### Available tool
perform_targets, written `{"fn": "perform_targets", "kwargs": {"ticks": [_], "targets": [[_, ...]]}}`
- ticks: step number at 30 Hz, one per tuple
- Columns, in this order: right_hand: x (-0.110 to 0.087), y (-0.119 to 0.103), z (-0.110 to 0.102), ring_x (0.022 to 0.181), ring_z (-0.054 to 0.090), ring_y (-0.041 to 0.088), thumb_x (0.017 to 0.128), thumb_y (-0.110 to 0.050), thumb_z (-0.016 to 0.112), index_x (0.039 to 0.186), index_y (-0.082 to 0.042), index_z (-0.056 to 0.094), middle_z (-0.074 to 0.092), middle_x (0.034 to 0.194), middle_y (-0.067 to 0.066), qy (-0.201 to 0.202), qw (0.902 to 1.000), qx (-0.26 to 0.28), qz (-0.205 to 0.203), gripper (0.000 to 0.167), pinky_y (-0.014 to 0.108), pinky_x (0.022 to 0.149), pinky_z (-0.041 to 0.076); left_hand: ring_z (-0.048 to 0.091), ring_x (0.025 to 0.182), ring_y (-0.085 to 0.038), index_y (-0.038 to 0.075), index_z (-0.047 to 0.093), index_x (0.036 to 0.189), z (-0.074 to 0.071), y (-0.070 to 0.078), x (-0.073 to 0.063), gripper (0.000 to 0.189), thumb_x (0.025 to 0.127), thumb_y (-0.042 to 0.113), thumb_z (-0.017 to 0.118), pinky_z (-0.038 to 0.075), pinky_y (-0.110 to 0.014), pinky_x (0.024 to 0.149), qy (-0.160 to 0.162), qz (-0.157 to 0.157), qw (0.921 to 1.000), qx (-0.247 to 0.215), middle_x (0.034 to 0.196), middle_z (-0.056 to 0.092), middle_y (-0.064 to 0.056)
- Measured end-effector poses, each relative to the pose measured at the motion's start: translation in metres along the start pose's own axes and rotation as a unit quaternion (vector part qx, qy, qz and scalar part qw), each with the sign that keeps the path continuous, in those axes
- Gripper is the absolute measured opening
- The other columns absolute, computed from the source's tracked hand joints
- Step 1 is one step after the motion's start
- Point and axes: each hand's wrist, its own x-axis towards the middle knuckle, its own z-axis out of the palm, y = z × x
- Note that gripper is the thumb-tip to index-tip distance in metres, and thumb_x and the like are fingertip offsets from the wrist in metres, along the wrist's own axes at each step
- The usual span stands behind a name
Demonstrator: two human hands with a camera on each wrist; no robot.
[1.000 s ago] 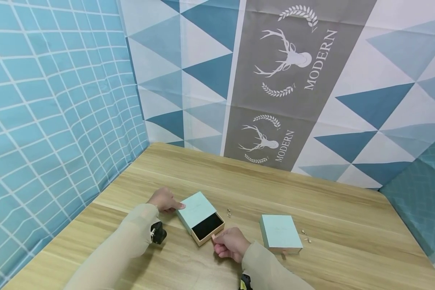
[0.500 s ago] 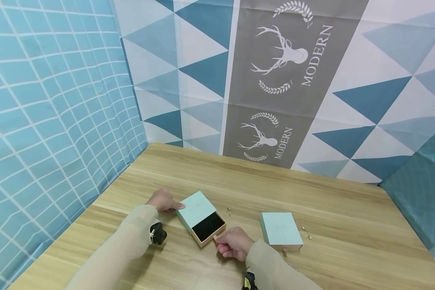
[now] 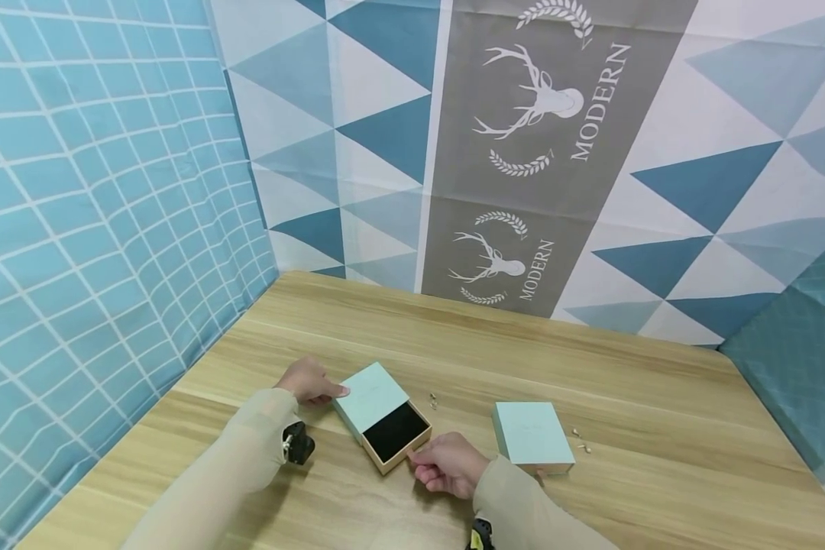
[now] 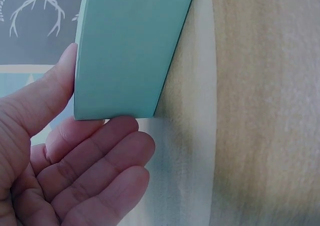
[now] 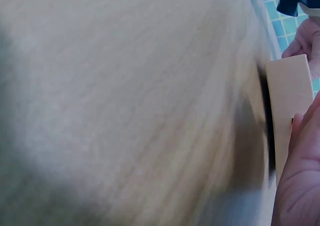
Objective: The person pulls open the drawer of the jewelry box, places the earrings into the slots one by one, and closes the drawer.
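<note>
A mint-green drawer box lies turned at an angle on the table, its peach-edged drawer partly out and showing a black lining. My left hand holds the sleeve at its far left corner. In the left wrist view the thumb lies along the top edge, with the fingers bent against the sleeve's end. At the drawer's front, my right hand pinches the small pull tab, mostly hidden by the fingertips. The right wrist view catches the drawer's plain front wall beside this hand.
A second mint-green box, closed, sits to the right. Small earring-like pieces lie just right of the first box, and more small pieces lie beside the second. Patterned cloths hang behind and along the sides of the wooden table.
My right hand has moved a little toward the lower right, and the drawer has slid farther out of its sleeve with it. The left hand keeps its place on the sleeve.
</note>
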Motion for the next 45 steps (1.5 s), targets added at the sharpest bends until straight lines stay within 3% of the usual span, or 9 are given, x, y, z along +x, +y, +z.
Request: {"fn": "perform_targets", "kwargs": {"ticks": [20,29,45], "targets": [[-0.008,0.006,-0.005,0.042,0.048,-0.002,0.092,0.001,0.055,0.087,0.002,0.062,0.053,0.052,-0.005,-0.009,0.9999,-0.006,0.008,0.009,0.009,0.043,0.042,0.058,0.058,-0.016,0.012,0.041,0.056,-0.001,0.002,-0.003,0.046,0.078,0.020,0.081,0.051,-0.031,0.055,-0.004,0.002,1.0000,-0.007,0.062,0.060,-0.006],[-0.010,0.006,-0.007,0.042,0.047,-0.002,0.092,0.001,0.056,0.075,-0.004,0.060,0.052,0.051,-0.006,-0.017,0.9997,-0.018,0.005,0.018,0.009,0.042,0.042,0.058,0.059,-0.017,0.011,0.046,0.057,-0.001,0.001,-0.001,0.042,0.079,0.021,0.080,0.051,-0.031,0.056,-0.009,-0.005,0.9999,-0.009,0.063,0.061,-0.006],[-0.013,0.009,-0.009,0.042,0.047,-0.002,0.092,-0.002,0.059,0.073,-0.007,0.060,0.053,0.051,-0.005,-0.013,0.9995,-0.029,-0.003,0.020,0.010,0.042,0.042,0.058,0.060,-0.017,0.010,0.047,0.059,-0.001,0.002,-0.003,0.040,0.080,0.021,0.079,0.052,-0.031,0.056,-0.010,-0.004,0.9999,-0.001,0.065,0.060,-0.006]]}}
